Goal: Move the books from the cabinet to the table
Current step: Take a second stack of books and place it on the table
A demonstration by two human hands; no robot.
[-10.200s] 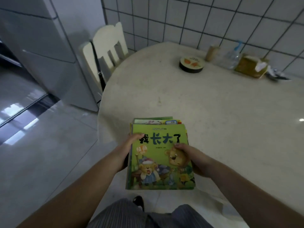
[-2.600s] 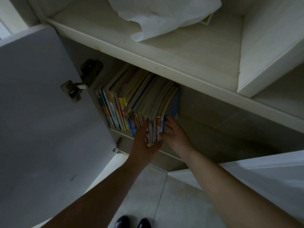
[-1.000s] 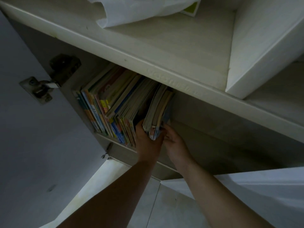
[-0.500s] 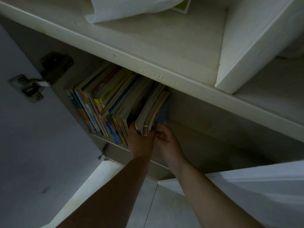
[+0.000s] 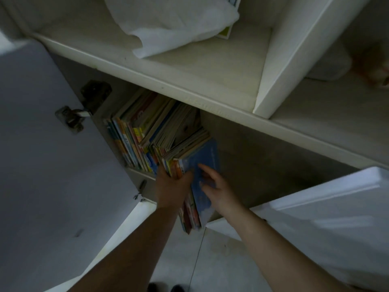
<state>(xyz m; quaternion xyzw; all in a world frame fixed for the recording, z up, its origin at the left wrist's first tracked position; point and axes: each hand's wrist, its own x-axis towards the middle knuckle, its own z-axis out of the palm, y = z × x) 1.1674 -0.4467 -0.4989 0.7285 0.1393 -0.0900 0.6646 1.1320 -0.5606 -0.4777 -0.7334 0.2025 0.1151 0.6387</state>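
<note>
A row of thin picture books [image 5: 134, 135] stands in the cabinet's lower compartment [image 5: 263, 165], leaning left. A small bundle of books with a blue cover [image 5: 202, 157] sticks halfway out over the cabinet's front edge. My left hand [image 5: 170, 186] grips this bundle at its left side and spines. My right hand [image 5: 212, 186] lies flat on the blue cover, fingers spread. The table is out of view.
The left cabinet door [image 5: 52, 154] stands open with its hinge [image 5: 71, 119] showing; the right door [image 5: 326, 218] is open at lower right. A white plastic bag [image 5: 172, 24] lies on the upper shelf [image 5: 189, 66]. An upright divider [image 5: 294, 49] splits that shelf. Pale floor tiles below.
The bundle at the right end of the row has been pulled out of the compartment toward me, baring its blue cover. My right hand's fingers have spread over it.
</note>
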